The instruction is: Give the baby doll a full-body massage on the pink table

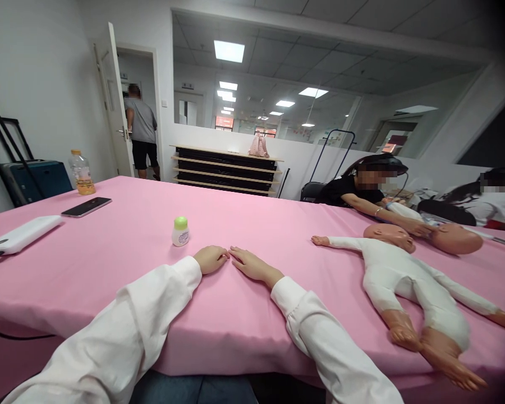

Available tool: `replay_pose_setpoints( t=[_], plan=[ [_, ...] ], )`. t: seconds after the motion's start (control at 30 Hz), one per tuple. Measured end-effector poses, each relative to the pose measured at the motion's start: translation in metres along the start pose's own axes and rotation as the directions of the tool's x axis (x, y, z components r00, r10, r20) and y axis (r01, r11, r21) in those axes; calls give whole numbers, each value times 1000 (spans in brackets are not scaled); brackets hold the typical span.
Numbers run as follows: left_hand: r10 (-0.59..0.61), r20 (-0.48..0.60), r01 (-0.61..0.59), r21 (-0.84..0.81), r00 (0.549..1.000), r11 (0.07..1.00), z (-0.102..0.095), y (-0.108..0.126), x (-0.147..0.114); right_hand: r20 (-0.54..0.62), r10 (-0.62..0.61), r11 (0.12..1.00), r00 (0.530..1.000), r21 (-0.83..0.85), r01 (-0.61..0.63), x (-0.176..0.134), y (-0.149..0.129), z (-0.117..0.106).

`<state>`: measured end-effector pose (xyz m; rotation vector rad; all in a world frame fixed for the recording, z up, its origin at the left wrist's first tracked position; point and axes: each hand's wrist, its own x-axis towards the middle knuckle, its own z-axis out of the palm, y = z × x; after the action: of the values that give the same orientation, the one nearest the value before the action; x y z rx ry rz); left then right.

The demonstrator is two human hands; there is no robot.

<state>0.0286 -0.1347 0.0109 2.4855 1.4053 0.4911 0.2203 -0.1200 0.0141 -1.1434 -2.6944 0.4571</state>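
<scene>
Left hand (210, 260) and right hand (252, 266) rest on pink bench (256, 219); fingers of both loose, grasping nothing, tips nearly meeting, contact unclear. Green-capped bottle (180, 233) upright on bench, just beyond left hand. Doll (391, 264) lies right, well apart from right hand.

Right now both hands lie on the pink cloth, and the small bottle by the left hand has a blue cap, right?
The cap is light green, not blue, as the head view shows; the small bottle does stand by the left hand.
</scene>
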Motion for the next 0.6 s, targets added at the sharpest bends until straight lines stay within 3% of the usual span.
replay_pose_setpoints(
  t=[0.5,0.6],
  plan=[
    [2,3,-2,9,1000,1000,-1,1,-1,1,-21,1000,1000,-4,21,2,1,1],
    [5,2,-5,4,1000,1000,-1,1,-2,18,-15,1000,1000,-14,15,-4,-6,-7]
  ],
)
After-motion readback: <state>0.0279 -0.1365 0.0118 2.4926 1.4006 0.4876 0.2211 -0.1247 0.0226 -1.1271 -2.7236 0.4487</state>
